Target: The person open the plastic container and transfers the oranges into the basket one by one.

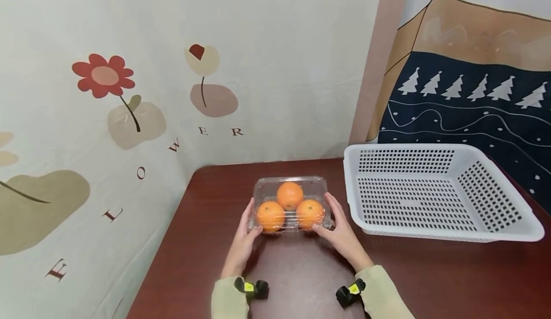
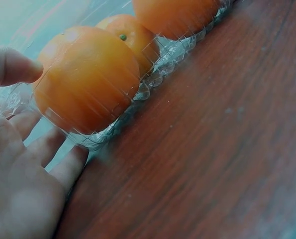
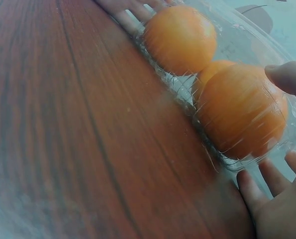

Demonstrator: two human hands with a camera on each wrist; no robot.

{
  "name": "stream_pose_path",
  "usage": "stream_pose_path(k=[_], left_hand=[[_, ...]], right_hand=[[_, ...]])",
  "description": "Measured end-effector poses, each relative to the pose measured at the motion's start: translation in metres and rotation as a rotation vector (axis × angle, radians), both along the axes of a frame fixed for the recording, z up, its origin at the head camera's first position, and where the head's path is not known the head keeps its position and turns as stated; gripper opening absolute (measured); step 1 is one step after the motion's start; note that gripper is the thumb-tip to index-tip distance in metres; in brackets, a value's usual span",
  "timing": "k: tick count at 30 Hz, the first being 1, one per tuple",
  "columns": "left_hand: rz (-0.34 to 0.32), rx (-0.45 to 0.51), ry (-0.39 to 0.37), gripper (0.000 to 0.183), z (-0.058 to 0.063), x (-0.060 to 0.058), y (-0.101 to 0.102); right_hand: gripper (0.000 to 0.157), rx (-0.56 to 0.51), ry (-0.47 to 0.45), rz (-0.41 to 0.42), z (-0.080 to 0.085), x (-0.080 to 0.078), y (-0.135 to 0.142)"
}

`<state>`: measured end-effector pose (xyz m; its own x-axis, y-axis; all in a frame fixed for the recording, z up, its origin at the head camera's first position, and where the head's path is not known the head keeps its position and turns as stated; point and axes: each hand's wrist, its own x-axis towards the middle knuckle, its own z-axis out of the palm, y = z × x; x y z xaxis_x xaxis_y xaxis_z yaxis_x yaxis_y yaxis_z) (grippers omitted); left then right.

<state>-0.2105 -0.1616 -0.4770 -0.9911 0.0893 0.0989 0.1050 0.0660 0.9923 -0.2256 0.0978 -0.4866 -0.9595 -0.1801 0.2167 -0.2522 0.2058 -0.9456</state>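
Nearest: pale sleeves [image 1: 229, 300] on both arms, each w/ a black wrist cam [image 1: 260, 289] strapped on. Just beyond, L hand [image 1: 242, 243] & R hand [image 1: 345, 243], one per side of a clear plastic box [image 1: 291, 221]; grip on both = grasping the box, thumbs at the near corners, other fingers along the sides, some partly hidden in head view. Box sits near mid of the dark red-brown table [image 1: 301, 276], btwn the hands; can't tell if it's resting on the surface or slightly off it. Inside, 3 oranges: L front orange [image 1: 270, 216] & R front orange [image 1: 311, 214] side by side w/ a gap, back orange [image 1: 290, 195] behind & btwn them. R of box, apart from it, a white perforated basket [image 1: 447, 235], upright. Far side: pale wall cloth [image 1: 292, 70] w/ flower prints & letters, plus, at far R, a navy panel [image 1: 469, 118] w/ white trees.
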Motion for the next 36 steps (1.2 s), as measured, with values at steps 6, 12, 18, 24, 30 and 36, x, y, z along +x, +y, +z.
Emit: stream_pose_path(k=[6, 12, 18, 24, 30, 36], left_hand=[[0.003, 0.007, -0.007, 0.066, 0.000, 0.000, 0.000], [-0.003, -0.001, 0.002, 0.067, 0.001, 0.000, -0.001], [-0.004, -0.012, -0.002, 0.068, 0.001, 0.001, -0.002], [-0.020, -0.016, -0.001, 0.068, 0.002, 0.000, -0.002], [-0.021, -0.005, -0.029, 0.069, 0.002, 0.000, -0.002], [-0.020, 0.015, -0.040, 0.070, 0.000, 0.001, -0.001]], right_hand=[[0.087, 0.060, 0.016, -0.046, -0.018, -0.008, -0.001], [0.088, 0.079, 0.041, -0.116, -0.019, -0.006, -0.007], [0.087, 0.083, 0.042, -0.131, -0.018, -0.005, -0.008], [0.086, 0.104, 0.057, -0.146, -0.016, -0.006, -0.006], [0.086, 0.140, 0.066, -0.164, -0.014, -0.006, -0.004], [0.086, 0.191, 0.076, -0.193, -0.011, -0.004, -0.004]])
